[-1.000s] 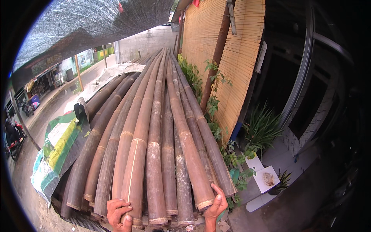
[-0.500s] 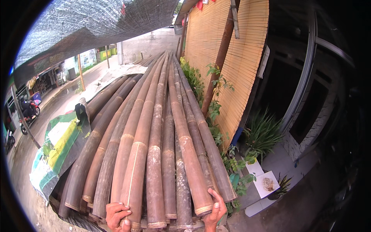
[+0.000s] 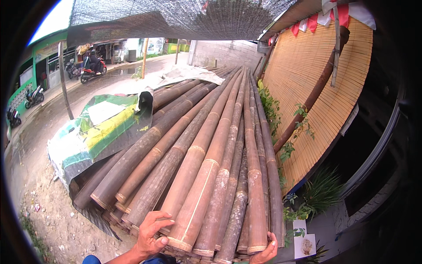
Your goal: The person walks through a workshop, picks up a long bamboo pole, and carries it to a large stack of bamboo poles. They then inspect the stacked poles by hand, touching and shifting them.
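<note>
A large stack of long brown bamboo poles (image 3: 211, 154) runs away from me, with the cut ends nearest. My left hand (image 3: 151, 233) is at the near end of a thick bamboo pole (image 3: 198, 207) with a pale lengthwise streak. Its fingers and thumb are spread apart, the fingertips beside the pole ends. Farther right, my right hand (image 3: 266, 251) curls round the lower right side of another bamboo pole's end (image 3: 257, 229). The palm and part of those fingers are hidden by the pole.
A green, yellow and white tarp (image 3: 105, 123) covers the stack's left side. A woven bamboo blind (image 3: 325, 97) and slanting post (image 3: 312, 97) flank the right, above plants (image 3: 323, 189). Dark netting (image 3: 176, 20) hangs overhead. A person on a red motorcycle (image 3: 92, 72) is on the street.
The view has swung, so the stack sits farther right. My left hand has loosened, its fingers spreading apart by the streaked pole. My right hand stays at its pole's end, now lower along it.
</note>
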`<state>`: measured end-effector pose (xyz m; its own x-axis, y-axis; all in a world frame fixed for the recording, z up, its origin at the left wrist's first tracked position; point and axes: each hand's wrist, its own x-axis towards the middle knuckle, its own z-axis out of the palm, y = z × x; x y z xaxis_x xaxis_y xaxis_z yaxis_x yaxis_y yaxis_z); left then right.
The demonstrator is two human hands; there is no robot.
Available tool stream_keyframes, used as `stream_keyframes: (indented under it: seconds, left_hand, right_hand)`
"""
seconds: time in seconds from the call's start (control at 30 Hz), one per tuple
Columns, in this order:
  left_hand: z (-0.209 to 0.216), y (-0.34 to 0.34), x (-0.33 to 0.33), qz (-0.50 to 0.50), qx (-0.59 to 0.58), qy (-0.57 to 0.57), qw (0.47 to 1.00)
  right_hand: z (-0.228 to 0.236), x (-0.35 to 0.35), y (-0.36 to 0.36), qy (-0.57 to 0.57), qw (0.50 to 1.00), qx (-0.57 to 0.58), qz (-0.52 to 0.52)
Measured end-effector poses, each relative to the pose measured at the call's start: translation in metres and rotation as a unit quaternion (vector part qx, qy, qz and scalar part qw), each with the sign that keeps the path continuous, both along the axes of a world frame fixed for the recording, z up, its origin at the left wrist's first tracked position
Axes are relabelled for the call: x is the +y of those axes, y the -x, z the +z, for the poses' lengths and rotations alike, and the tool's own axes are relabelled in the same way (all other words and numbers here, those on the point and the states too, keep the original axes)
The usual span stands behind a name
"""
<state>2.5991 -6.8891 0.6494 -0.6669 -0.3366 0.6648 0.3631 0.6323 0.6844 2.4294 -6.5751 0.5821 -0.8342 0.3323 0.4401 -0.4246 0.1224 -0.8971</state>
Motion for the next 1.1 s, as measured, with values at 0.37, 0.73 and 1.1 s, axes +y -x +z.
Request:
stream_keyframes:
  seconds: [0.37, 0.73, 1.1]
  left_hand:
    - [-0.007, -0.044, -0.088, 0.196, -0.020, 0.047, 0.979]
    - [-0.029, -0.073, -0.156, 0.228, -0.090, -0.037, 0.969]
    - [-0.022, -0.149, -0.280, 0.460, -0.194, 0.233, 0.835]
  right_hand:
    - [-0.002, -0.007, 0.000, -0.016, 0.995, -0.018, -0.098]
    - [-0.003, -0.004, -0.004, -0.080, 0.984, -0.048, -0.151]
    - [-0.046, 0.045, 0.037, 0.042, 0.997, -0.044, -0.037]
